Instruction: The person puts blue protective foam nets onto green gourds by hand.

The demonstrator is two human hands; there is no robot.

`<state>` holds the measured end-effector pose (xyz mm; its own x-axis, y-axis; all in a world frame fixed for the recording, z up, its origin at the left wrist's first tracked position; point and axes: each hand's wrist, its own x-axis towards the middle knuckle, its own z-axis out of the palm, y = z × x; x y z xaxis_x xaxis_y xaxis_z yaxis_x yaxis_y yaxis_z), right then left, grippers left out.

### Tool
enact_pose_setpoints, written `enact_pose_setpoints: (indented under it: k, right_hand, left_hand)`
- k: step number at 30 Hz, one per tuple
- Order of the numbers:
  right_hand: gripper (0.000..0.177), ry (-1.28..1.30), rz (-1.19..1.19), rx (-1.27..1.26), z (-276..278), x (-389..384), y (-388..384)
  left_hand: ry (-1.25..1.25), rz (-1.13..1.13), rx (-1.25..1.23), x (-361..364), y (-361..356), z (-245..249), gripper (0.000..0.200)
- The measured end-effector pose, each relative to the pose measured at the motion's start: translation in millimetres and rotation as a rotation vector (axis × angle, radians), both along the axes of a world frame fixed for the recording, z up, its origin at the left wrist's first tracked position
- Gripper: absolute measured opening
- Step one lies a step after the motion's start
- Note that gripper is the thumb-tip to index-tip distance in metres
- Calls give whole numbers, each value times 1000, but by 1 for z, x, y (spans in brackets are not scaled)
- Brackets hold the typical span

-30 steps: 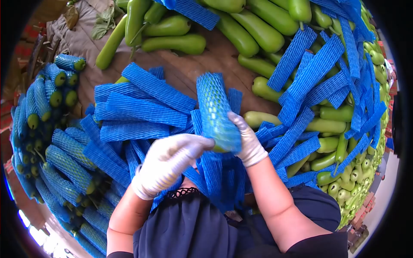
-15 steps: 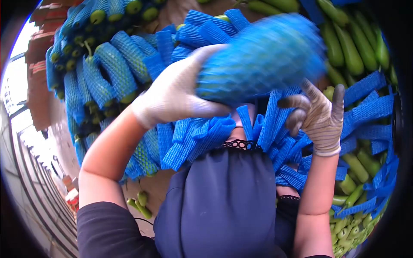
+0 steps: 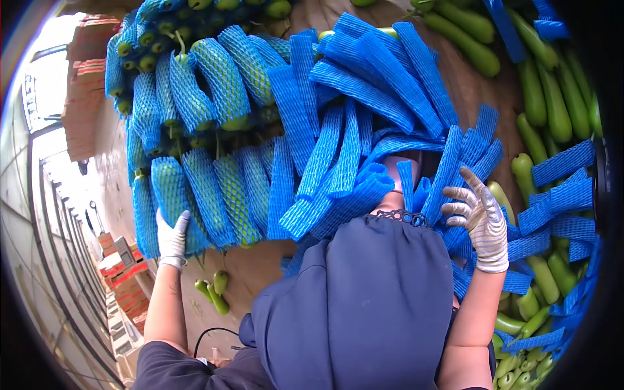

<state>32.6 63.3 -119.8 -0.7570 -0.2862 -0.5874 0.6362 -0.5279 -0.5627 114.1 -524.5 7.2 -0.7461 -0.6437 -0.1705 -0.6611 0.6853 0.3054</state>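
My left hand, in a pale glove, grips the lower end of a green gourd wrapped in a blue foam net sleeve. That gourd lies at the left end of a row of netted gourds, touching those beside it. Out to the right, my right hand is raised with its gloved fingers apart and nothing in them. Loose, flat blue foam net sleeves lie heaped between the two hands, some close to the right hand.
Bare green gourds lie along the right side, with more foam sleeves over some of them. A few small green gourds rest on the brown ground near my left arm. Stacked cartons stand at far left.
My left hand has moved left and down with the netted gourd, from in front of me to the row at left. My right hand is now farther from the gourd, still open.
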Motion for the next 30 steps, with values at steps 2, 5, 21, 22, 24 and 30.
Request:
enact_pose_setpoints:
  k: [2,5,21,22,24,30]
  right_hand:
    - [72,3,-2,26,0,-1,1]
    - [70,3,3,83,9,-3,-2]
    - [38,355,198,1292,-98,-151,-36]
    - [40,317,36,1179,-91,-142,-30]
    - [42,260,-229,988,-79,-118,-13]
    - [44,276,-527,626,-12,-69,1]
  left_hand:
    - [-419,-95,-499,-4,8,-8,99]
    - [-517,-153,-683,-19,32,-8,96]
    - [410,-1257,-131,-351,350,-154,49]
    - [243,-1208,-235,-367,342,-172,53]
    - [-7,-1128,-325,-369,327,-194,60]
    - [-200,-1193,-97,-273,321,-205,50]
